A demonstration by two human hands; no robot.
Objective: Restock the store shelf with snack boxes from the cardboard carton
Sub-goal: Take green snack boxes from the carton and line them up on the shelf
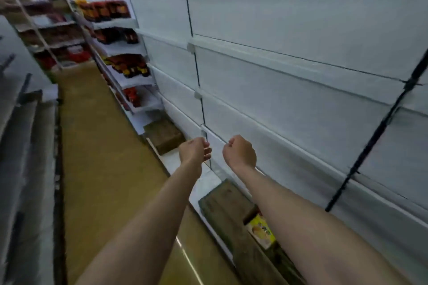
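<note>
Both my arms stretch out toward the white store shelf (pixel 278 90), whose tiers stand bare in front of me. My left hand (pixel 195 151) hovers with loosely curled fingers and holds nothing. My right hand (pixel 239 152) is curled into a fist, also holding nothing. Below my right forearm lies an open cardboard carton (pixel 222 210) on the bottom shelf, and a yellow snack box (pixel 260 231) shows at its opening. The rest of the carton's contents are hidden by my arm.
A second cardboard carton (pixel 163 135) sits further along the bottom shelf. Red and orange packaged goods (pixel 104 10) fill the shelves further down the aisle. The tan floor (pixel 97 146) runs along the aisle, with grey shelving (pixel 25 146) on the left.
</note>
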